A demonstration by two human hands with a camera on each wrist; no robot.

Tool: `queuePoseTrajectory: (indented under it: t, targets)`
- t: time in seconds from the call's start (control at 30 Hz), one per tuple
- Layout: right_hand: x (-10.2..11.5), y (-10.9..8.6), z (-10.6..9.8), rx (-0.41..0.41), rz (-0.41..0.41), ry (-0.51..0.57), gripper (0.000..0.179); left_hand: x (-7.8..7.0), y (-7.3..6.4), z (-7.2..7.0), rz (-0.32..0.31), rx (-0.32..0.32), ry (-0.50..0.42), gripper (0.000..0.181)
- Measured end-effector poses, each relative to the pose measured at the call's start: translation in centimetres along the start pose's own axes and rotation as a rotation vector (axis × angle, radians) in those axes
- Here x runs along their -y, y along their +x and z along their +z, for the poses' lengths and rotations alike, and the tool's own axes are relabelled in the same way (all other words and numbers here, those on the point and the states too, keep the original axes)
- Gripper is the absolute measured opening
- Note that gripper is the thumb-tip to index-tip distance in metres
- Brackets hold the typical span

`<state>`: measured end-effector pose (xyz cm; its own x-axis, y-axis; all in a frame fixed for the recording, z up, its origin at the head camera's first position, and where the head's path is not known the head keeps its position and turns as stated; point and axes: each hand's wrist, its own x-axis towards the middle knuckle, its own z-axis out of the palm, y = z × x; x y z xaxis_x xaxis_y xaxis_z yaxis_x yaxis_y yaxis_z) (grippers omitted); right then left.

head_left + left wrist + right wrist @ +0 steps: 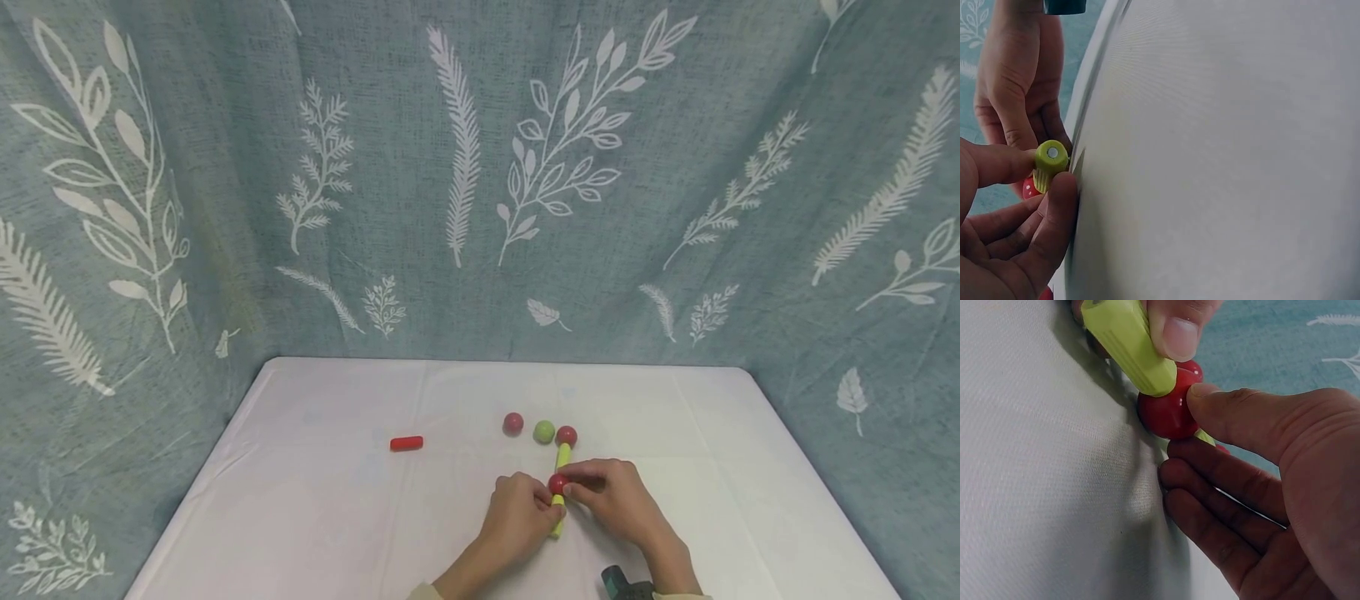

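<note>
Looks like an indoor, curtained-off tabletop workspace, tho can't tell if home, office or lab, b/c the fabric hides the rm. beyond. Blue-green curtain [390,125] w/ white leaf & fern prints [463,150] hangs behind the table [300,517] & down its L & R sides, w/ soft vertical folds. Tabletop has rounded far corners & a white cloth [1054,487] w/ faint creases, its weave visible close up in the R wrist view; same print shows past the table edge in the L wrist view.
</note>
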<state>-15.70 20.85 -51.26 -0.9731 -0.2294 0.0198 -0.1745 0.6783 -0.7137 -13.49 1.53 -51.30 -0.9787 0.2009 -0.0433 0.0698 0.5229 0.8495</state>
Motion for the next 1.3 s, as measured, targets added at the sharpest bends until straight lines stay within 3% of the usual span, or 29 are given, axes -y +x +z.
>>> queuePoseTrajectory:
  t: [0.33,1.3]
  targets:
    - [-0.08,-0.11,0.14,0.011,0.009,0.024,0.019,-0.72,-0.2,-0.08,-0.064,-0.006,0.018,0.015]
    - [0.21,-0.06,0.33,-0.009,0.015,0.018,0.022,-0.3,0.0,-0.15,-0.04,-0.029,0.023,0.015]
